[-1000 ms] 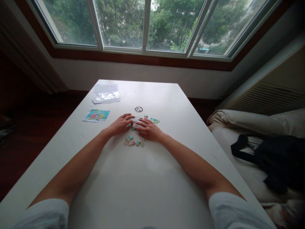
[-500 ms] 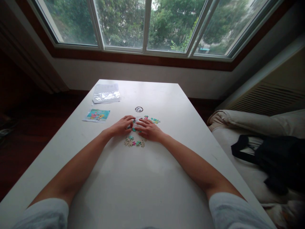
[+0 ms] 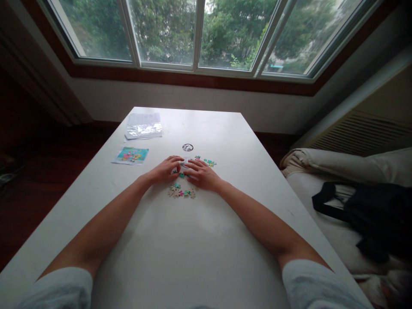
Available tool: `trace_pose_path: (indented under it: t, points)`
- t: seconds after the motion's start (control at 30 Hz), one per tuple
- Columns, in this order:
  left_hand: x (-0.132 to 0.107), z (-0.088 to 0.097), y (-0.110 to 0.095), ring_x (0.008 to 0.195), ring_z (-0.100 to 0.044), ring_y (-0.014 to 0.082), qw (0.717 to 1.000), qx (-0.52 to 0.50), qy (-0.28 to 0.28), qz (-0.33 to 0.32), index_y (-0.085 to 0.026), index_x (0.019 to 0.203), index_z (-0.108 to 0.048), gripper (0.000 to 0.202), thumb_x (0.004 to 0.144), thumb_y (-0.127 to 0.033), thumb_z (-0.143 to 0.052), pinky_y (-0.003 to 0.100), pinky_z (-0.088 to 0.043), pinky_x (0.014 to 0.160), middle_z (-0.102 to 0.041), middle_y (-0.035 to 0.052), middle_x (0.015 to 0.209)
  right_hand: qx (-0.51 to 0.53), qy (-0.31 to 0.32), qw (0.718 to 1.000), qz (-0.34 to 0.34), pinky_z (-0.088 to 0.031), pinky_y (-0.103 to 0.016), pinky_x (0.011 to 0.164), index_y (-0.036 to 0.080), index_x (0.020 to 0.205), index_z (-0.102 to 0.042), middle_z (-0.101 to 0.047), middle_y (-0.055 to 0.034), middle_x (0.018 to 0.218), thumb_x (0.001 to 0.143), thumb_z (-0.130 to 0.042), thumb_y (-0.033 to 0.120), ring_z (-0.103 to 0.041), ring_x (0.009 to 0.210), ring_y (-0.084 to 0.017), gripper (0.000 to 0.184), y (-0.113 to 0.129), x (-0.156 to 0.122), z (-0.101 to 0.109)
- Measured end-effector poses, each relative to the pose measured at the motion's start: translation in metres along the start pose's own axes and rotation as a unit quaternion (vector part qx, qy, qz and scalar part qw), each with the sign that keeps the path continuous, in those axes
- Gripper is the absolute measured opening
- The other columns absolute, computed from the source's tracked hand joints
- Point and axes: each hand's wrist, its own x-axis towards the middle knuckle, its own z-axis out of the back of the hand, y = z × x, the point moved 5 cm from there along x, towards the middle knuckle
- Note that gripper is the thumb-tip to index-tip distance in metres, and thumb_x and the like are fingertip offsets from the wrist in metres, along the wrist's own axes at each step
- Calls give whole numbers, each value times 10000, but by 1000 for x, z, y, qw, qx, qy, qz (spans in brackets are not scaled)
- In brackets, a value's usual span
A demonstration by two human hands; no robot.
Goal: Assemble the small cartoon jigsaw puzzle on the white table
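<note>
On the white table (image 3: 189, 240), small jigsaw puzzle pieces (image 3: 182, 175) in teal and other colours lie between my two hands. My left hand (image 3: 166, 169) arches over the left side of them, its fingers curved, with a gap between thumb and index finger. Facing it, my right hand (image 3: 203, 174) rests palm down with spread fingers, covering what is under it. A loose group of pieces (image 3: 181, 193), beige, teal and pink, sits nearer to me. More pieces (image 3: 210, 162) show just beyond the right hand. Whether any fingertip presses a piece is too small to make out.
A round dark-rimmed mark (image 3: 187, 147) is on the table beyond my hands. To the left lie a colourful cartoon picture sheet (image 3: 132, 155) and a clear plastic packet with papers (image 3: 143, 125). A dark bag (image 3: 380, 214) rests on the pale sofa (image 3: 305, 189) at right.
My hands stay in nearly the same place. The fingers shift slightly around the pieces between them; the rest looks the same.
</note>
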Motion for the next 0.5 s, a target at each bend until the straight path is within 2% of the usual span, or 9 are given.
trace_pose_path:
  t: [0.3,0.5]
  points:
    - [-2,0,11,1411,-422,275,998,20,-38,36,-231,911,-653,88,839,-214,-605,514,-392,1188,-601,67,1414,8,-37,999,-27,-374,-538,1170,237,1066,-730,-682,-88,1329,979,-602,278,-497,1383,-269,161,-2,1,9]
    - [-2,1,14,1378,-445,281,995,48,-65,55,-230,911,-648,68,878,-245,-590,522,-402,1177,-633,78,1354,-4,-42,997,-68,-416,-528,1121,214,1047,-733,-702,-107,1279,988,-575,268,-528,1334,-287,178,-7,0,9]
